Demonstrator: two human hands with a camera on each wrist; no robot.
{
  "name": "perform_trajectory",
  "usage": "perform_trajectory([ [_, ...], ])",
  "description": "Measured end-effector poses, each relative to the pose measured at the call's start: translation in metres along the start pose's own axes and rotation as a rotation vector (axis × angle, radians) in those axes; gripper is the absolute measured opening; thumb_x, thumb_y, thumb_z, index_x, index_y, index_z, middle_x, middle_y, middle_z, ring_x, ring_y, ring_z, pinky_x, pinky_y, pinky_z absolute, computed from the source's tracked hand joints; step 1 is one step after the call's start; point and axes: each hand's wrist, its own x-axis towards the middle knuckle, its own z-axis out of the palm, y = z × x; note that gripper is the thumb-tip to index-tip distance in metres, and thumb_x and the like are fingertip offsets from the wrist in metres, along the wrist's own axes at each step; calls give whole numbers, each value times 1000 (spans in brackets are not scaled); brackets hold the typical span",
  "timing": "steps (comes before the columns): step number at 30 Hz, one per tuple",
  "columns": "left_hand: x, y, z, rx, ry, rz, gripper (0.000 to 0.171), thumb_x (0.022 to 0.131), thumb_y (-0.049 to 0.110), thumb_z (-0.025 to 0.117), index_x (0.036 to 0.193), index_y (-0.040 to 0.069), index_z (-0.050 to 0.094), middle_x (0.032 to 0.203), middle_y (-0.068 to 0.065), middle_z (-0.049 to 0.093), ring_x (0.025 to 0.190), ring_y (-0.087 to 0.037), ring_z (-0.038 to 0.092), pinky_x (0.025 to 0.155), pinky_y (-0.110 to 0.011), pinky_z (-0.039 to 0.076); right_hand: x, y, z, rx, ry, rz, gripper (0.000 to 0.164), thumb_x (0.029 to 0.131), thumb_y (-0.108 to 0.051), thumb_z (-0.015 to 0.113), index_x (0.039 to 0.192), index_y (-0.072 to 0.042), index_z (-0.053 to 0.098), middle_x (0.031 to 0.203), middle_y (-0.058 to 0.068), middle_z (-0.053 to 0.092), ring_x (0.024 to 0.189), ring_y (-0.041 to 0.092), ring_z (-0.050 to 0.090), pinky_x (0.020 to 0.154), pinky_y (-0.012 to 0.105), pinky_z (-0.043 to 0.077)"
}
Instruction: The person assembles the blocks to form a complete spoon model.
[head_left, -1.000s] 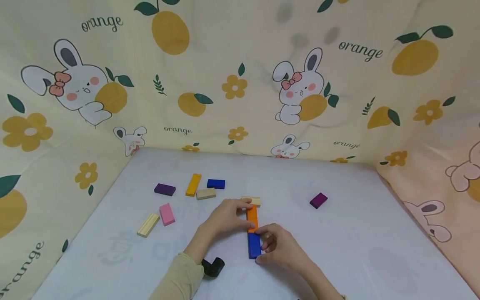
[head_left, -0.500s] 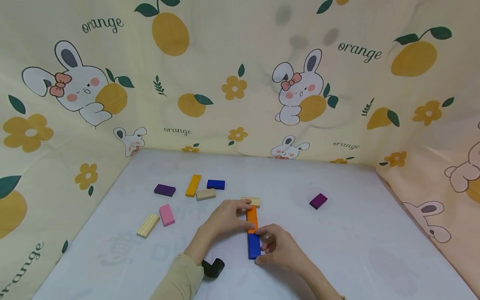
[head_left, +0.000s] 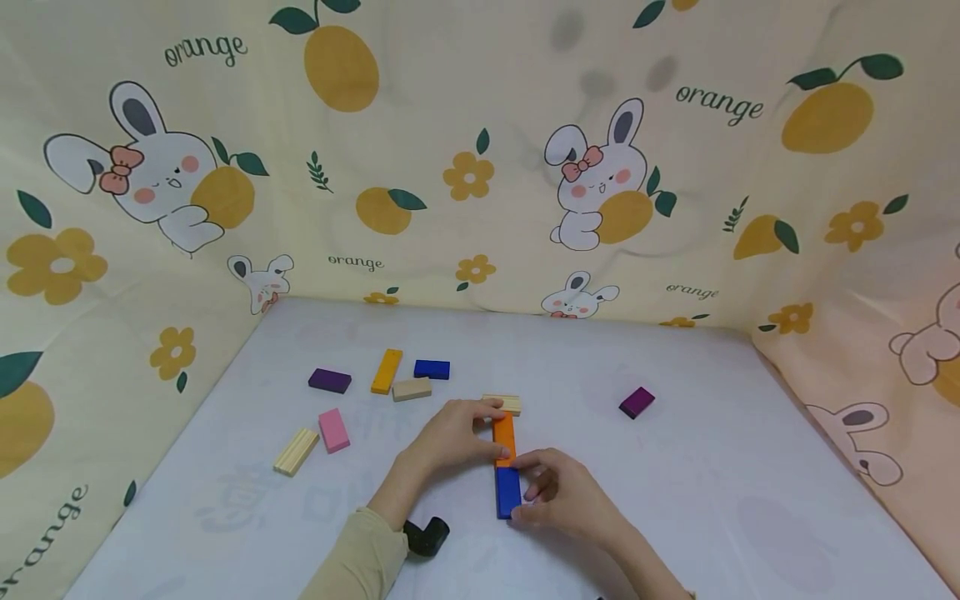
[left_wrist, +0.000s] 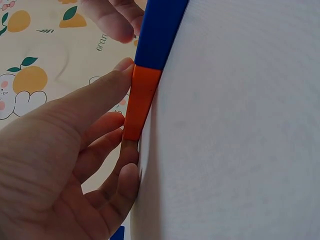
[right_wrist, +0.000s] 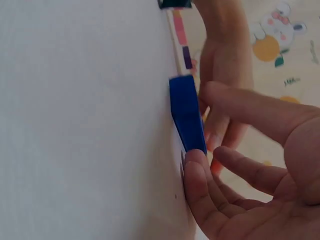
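In the head view an orange wooden block [head_left: 504, 435] and a blue block [head_left: 507, 493] lie end to end in one line on the table. My left hand [head_left: 450, 437] pinches the orange block lengthwise, thumb at its near end and fingertips at its far end. A natural wood block [head_left: 513, 405] lies crosswise just beyond, partly hidden by those fingers. My right hand [head_left: 566, 493] grips the blue block, its thumb by the near end and its index finger by the joint. From the left wrist, the orange block [left_wrist: 143, 102] meets the blue block's end [left_wrist: 162, 35] flush.
Farther left lie a dark purple block [head_left: 329, 381], a yellow block [head_left: 386, 372], another blue block [head_left: 432, 369], a beige block [head_left: 412, 389], a pink block [head_left: 333, 431] and a striped wood block [head_left: 296, 452]. A purple block [head_left: 637, 403] lies right. A black object [head_left: 427, 537] sits by the left sleeve.
Both hands stay on their blocks in almost the same place. The right thumb has shifted very slightly by the near end of the blue block.
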Motion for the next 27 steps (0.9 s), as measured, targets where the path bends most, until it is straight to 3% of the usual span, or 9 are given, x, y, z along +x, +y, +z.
perform_trajectory([
  [5, -1, 1, 1, 1, -3, -6, 58, 79, 45, 81, 130, 21, 66, 140, 11, 53, 119, -17, 56, 97, -37, 47, -3, 6, -11, 12, 130, 60, 48, 80, -32, 83, 120, -12, 66, 102, 4, 64, 84, 21, 60, 67, 32, 53],
  [13, -2, 1, 1, 3, -4, -6, 56, 81, 42, 81, 131, 21, 66, 141, 10, 52, 120, -16, 55, 98, -34, 47, -3, 24, -44, 60, 359, 128, 39, 85, -29, 79, 116, -9, 68, 97, 5, 69, 82, 22, 65, 68, 32, 52],
  [19, 2, 1, -1, -4, 4, -11, 56, 81, 41, 81, 131, 22, 65, 142, 11, 51, 121, -14, 55, 98, -33, 46, -5, 32, -65, 41, 443, 108, 42, 88, -37, 75, 115, -6, 67, 99, 10, 68, 86, 26, 64, 69, 30, 49],
  [27, 3, 0, 0, -3, -17, -22, 57, 81, 41, 81, 132, 21, 65, 143, 11, 50, 122, -13, 54, 98, -30, 46, -9, 36, -74, 21, 497, 147, 40, 89, -36, 74, 114, -6, 68, 102, 13, 67, 86, 27, 63, 66, 28, 50],
])
